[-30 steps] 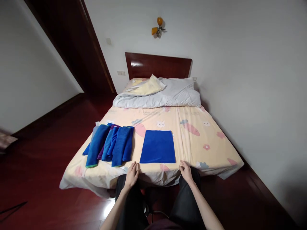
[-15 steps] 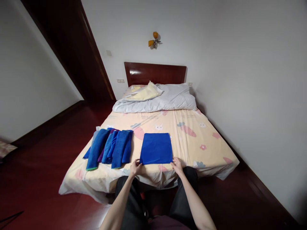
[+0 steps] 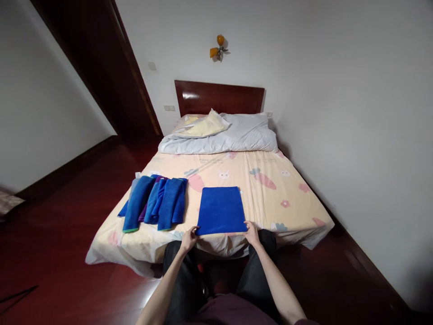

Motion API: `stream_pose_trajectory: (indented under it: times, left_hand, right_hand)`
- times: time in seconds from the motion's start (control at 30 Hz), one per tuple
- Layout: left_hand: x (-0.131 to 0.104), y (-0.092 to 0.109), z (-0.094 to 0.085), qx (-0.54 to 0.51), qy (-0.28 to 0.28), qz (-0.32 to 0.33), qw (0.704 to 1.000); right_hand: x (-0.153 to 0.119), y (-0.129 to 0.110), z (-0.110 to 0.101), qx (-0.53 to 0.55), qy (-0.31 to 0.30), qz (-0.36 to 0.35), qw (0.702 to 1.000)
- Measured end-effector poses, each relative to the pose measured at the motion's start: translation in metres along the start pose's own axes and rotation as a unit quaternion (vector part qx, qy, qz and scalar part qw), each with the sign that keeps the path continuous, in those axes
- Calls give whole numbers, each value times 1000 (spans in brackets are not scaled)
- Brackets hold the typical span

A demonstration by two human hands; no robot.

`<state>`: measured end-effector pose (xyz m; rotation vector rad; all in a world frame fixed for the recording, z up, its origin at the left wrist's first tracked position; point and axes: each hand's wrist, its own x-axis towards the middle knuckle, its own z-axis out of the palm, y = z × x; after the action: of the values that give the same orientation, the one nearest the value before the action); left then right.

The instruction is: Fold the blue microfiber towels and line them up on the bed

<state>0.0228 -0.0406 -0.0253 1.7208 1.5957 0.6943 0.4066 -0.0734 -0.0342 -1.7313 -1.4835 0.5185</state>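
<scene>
A blue towel (image 3: pixel 221 210) lies flat in a near square at the front of the bed, its near edge close to the mattress edge. My left hand (image 3: pixel 189 237) pinches its near left corner between thumb and fingers. At the near right corner, my right hand (image 3: pixel 251 232) grips the cloth the same way. Left of this towel, several folded or rolled towels (image 3: pixel 171 205) in blues and purple, some with green edging, lie side by side.
The bed (image 3: pixel 287 203) wears a pale sheet with carrot and rabbit prints. A grey quilt (image 3: pixel 250 135) and a pale yellow cloth (image 3: pixel 209 125) are heaped before the dark wooden headboard (image 3: pixel 219 97). A wall stands along the right; dark red floor (image 3: pixel 67 225) lies left.
The towel's near edge has been drawn slightly toward me and its near corners sit a little wider apart. The view has tilted down slightly. Both hands keep their hold.
</scene>
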Motion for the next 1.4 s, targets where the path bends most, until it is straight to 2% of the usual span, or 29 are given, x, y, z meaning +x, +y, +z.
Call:
stream_pose_trajectory:
  times: [0.17, 0.3, 0.4, 0.47, 0.57, 0.7, 0.87, 1.03, 1.17, 1.4]
  left_hand:
    - [-6, 7, 10, 18, 53, 10, 998]
    - [5, 11, 7, 15, 91, 15, 996]
    - [14, 13, 2, -9, 119, 55, 991]
    - [19, 14, 0, -48, 117, 76, 989]
    - [23, 15, 0, -113, 79, 54, 989]
    - [26, 15, 6, -170, 38, 27, 984]
    - [30, 10, 6, -116, 79, -4, 990]
    - [30, -2, 1, -76, 89, -30, 993]
    - [26, -5, 4, -46, 89, -52, 994]
    - [25, 3, 6, -11, 100, -72, 992]
  right_hand:
    - [-8, -9, 3, -70, -33, -6, 997]
    - [1, -18, 3, -84, -1, -13, 996]
    - [12, -24, 1, -50, 29, -40, 998]
    - [20, -26, 0, 3, 23, -52, 998]
    - [32, -26, 2, 90, -15, -50, 995]
    - [43, -18, 9, 116, -32, -31, 992]
    - [44, 0, 13, 115, -15, 3, 993]
    - [33, 12, 11, 101, -39, 20, 994]
    - [28, 13, 12, 83, -39, 32, 995]
    - [29, 7, 11, 48, -19, 39, 998]
